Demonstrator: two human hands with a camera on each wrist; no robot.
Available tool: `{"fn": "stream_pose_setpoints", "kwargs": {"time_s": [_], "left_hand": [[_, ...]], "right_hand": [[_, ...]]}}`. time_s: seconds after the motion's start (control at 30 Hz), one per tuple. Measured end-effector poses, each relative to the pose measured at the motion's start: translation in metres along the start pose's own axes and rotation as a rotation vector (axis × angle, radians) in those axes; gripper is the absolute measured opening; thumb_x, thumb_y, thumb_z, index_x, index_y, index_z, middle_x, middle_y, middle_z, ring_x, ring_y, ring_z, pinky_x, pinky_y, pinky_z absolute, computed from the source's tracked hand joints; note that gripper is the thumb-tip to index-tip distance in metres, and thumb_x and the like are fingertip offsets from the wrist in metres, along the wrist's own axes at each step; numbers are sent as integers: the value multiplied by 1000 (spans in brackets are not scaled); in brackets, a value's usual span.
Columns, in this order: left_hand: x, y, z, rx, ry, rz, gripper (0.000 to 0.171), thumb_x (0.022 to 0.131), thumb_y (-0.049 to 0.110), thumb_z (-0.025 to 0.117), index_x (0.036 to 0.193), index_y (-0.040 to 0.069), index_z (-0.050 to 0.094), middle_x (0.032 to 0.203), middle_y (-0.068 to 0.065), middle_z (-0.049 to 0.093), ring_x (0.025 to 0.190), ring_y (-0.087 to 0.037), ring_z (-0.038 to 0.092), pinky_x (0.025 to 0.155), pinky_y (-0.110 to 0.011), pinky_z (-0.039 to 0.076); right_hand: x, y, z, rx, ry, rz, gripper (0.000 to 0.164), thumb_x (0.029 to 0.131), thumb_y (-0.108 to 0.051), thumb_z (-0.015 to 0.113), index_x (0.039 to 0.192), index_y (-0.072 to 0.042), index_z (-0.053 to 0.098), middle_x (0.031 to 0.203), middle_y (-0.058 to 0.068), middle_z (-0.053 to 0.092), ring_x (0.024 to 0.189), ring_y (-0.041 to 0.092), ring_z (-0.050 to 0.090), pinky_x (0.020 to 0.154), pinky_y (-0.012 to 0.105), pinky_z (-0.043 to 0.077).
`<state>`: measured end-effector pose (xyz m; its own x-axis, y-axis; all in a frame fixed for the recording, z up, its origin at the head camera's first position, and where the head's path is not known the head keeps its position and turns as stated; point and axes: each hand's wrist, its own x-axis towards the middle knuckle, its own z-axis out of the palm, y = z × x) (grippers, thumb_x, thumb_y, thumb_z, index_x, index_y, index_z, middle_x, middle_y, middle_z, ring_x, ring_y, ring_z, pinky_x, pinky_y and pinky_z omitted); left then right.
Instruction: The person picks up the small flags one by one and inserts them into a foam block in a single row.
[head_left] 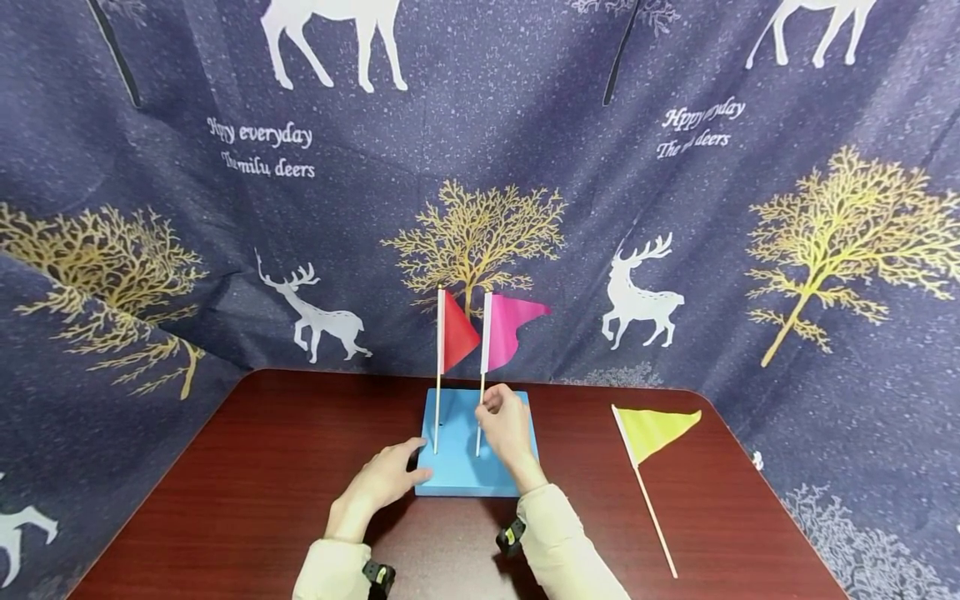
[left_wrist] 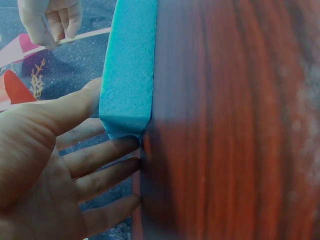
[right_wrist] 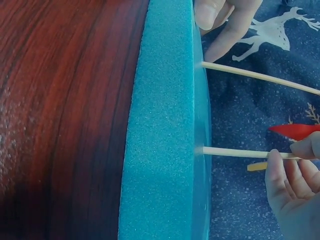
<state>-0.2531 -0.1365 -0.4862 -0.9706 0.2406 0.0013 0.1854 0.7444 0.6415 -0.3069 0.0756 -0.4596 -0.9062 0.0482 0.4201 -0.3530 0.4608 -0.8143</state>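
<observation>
A blue foam board (head_left: 457, 477) lies on the table with two flags standing upright in it. The red flag (head_left: 457, 335) is at the left, its stick entering the foam. To its right is the pink flag (head_left: 510, 329), whose wooden stick (right_wrist: 230, 152) meets the board's top. My right hand (head_left: 506, 423) pinches that stick partway up, between thumb and fingers. At the board's left edge, my left hand (head_left: 386, 475) rests with fingers spread, the thumb (left_wrist: 80, 105) on the top side and the other fingers along its side.
A yellow flag (head_left: 656, 432) on a wooden stick lies on the table to the right. The dark red-brown table (head_left: 262, 467) extends to both sides. Behind it hangs a navy cloth (head_left: 495, 125) printed with deer and trees.
</observation>
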Motion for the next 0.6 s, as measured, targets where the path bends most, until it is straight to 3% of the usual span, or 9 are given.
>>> {"fn": "stream_pose_setpoints", "kwargs": {"time_s": [0.6], "left_hand": [[2,-3,1,2,4,-1,54,89,30,72,138,10,56,130,-14,59,119,-34,56,93,-55,45]], "right_hand": [[-1,-1,1,-40,28,2,11,83,-5,73,89,-7,63,72,-3,61,64,12,58,62,30,50]]}}
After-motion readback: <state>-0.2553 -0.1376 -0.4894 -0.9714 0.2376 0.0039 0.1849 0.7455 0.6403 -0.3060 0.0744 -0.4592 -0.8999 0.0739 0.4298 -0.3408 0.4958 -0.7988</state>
